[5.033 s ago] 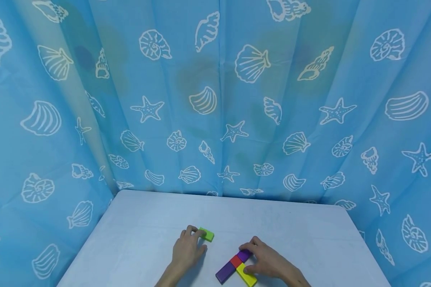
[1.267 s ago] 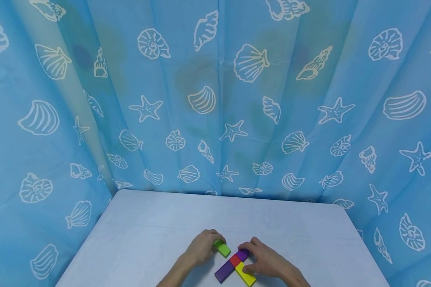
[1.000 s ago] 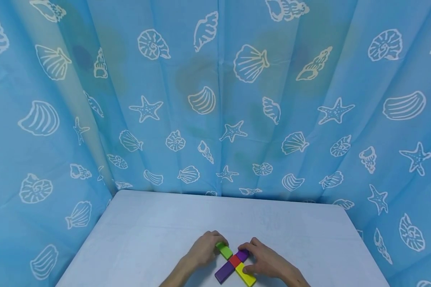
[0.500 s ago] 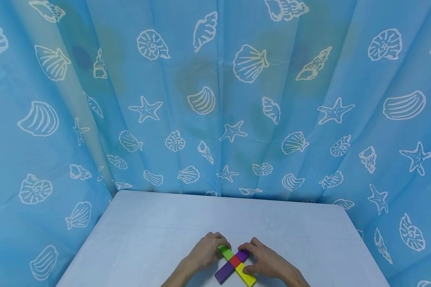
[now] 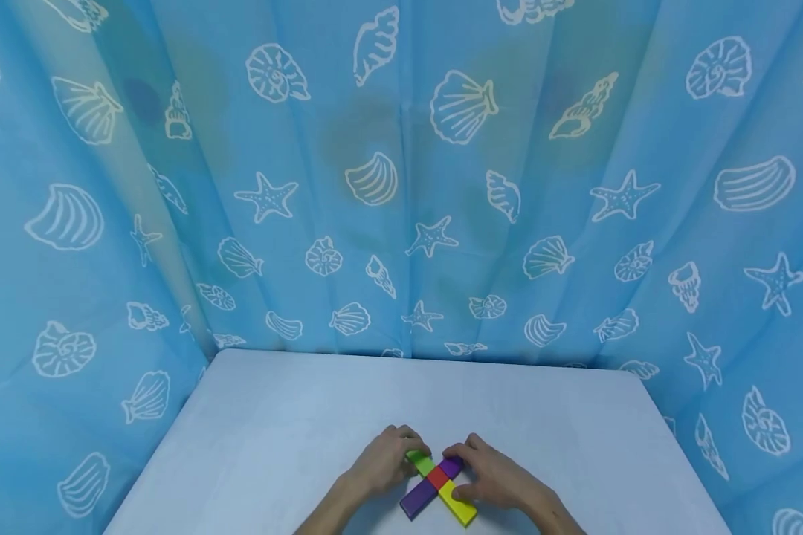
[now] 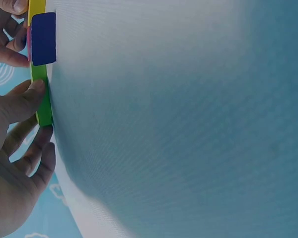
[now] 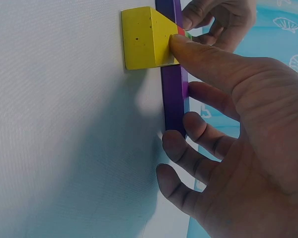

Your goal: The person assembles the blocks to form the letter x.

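Observation:
Several wooden blocks form an X on the table: a red block [image 5: 437,478] at the centre, a green block [image 5: 423,464] at the far left, a yellow block [image 5: 458,505] at the near right, a dark purple block [image 5: 418,498] at the near left and another purple block [image 5: 451,467] at the far right. My left hand [image 5: 383,462] pinches the green block's outer end; its thumb lies along the green side [image 6: 43,106] in the left wrist view. With the thumb on the yellow block [image 7: 139,37] and fingers at the purple block [image 7: 174,99], my right hand [image 5: 494,475] holds both.
A white table [image 5: 294,401] lies under the blocks, its far corners rounded. Behind it and at both sides hangs a blue curtain [image 5: 401,186] printed with white shells and starfish.
My left hand has brought the green block rightward and nearer until it meets the red block. In the last half second the hands barely move; the head view tilts slightly down.

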Tool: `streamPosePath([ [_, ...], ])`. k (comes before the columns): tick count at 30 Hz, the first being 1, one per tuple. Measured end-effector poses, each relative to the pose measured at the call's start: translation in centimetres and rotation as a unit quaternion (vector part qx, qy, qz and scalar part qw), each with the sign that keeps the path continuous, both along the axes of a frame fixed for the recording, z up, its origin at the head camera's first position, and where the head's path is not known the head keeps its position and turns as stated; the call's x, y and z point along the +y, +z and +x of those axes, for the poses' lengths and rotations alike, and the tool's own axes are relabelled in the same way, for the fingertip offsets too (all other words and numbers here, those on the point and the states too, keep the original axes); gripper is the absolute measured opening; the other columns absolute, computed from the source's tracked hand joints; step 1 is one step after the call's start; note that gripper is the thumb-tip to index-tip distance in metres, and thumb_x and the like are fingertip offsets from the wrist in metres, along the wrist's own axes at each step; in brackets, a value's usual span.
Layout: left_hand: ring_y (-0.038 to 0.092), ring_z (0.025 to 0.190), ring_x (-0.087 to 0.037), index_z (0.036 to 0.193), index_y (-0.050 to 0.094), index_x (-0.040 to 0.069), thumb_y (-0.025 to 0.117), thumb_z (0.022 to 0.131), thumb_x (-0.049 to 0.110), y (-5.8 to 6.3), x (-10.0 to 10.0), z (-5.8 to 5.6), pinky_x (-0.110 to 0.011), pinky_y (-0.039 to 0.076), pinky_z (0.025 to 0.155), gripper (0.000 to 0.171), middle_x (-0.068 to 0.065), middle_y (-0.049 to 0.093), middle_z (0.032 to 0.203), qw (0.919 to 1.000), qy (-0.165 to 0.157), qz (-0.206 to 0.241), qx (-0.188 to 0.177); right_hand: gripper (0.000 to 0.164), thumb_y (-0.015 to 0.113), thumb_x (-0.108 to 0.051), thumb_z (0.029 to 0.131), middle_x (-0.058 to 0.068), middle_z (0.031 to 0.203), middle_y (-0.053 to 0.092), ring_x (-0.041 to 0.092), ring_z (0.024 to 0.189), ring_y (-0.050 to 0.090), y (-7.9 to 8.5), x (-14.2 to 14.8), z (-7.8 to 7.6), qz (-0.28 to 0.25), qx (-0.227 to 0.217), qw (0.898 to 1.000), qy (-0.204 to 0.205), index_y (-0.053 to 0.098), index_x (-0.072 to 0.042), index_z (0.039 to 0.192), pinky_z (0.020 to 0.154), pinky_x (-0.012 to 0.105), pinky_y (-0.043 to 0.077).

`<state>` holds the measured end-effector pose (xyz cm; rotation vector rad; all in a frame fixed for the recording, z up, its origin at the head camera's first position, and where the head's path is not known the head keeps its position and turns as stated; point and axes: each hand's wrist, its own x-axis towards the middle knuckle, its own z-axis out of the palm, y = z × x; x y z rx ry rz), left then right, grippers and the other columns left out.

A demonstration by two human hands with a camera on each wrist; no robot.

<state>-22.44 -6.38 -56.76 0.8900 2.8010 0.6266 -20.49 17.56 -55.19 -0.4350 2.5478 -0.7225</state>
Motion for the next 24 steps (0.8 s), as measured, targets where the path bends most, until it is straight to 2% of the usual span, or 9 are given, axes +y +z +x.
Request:
streamPosePath([
  [6, 0.058, 0.110, -0.016, 0.117, 0.074, 0.032, 0.079, 0.087, 0.017, 1.0, 0.0, -0.8, -0.036, 0.051, 0.097, 0.034, 0.007, 0.066, 0.120, 0.9997, 0.006, 0.002, 0.023, 0.059, 0.084, -0.038, 0.081, -0.004, 0.106, 0.051, 0.014, 0.095, 0.053, 1.0, -0.1, -0.8, 0.000, 0.033, 0.999, 0.008, 0.062, -0.026, 0.134, 0.093, 0.045, 0.053],
  [10, 0.058, 0.111, -0.016, 0.117, 0.074, 0.031, 0.079, 0.087, 0.016, 1.3, 0.1, -1.0, -0.036, 0.050, 0.098, 0.034, 0.006, 0.065, 0.120, 0.9997, 0.011, 0.003, 0.021, 0.060, 0.084, -0.038, 0.080, -0.005, 0.107, 0.051, 0.014, 0.097, 0.054, 1.3, -0.2, -1.0, 0.008, 0.038, 0.999, 0.007, 0.061, -0.026, 0.135, 0.094, 0.046, 0.053],
  [18, 0.058, 0.112, -0.017, 0.116, 0.074, 0.032, 0.079, 0.087, 0.017, 0.5, 0.3, -0.3, -0.037, 0.050, 0.098, 0.033, 0.006, 0.066, 0.119, 0.9998, 0.012, 0.003, 0.016, 0.060, 0.085, -0.037, 0.080, -0.004, 0.107, 0.051, 0.015, 0.098, 0.054, 0.8, -0.1, -0.2, 0.004, 0.024, 1.000, 0.005, 0.062, -0.026, 0.134, 0.095, 0.048, 0.052],
  [24, 0.057, 0.114, -0.016, 0.118, 0.074, 0.033, 0.078, 0.089, 0.019, 0.1, 0.5, 0.3, -0.035, 0.050, 0.099, 0.032, 0.007, 0.065, 0.122, 0.9999, 0.012, -0.006, -0.002, 0.060, 0.086, -0.035, 0.078, -0.004, 0.106, 0.052, 0.016, 0.098, 0.055, 0.3, -0.2, 0.5, 0.006, 0.012, 1.000, -0.006, 0.063, -0.026, 0.133, 0.095, 0.048, 0.052],
])
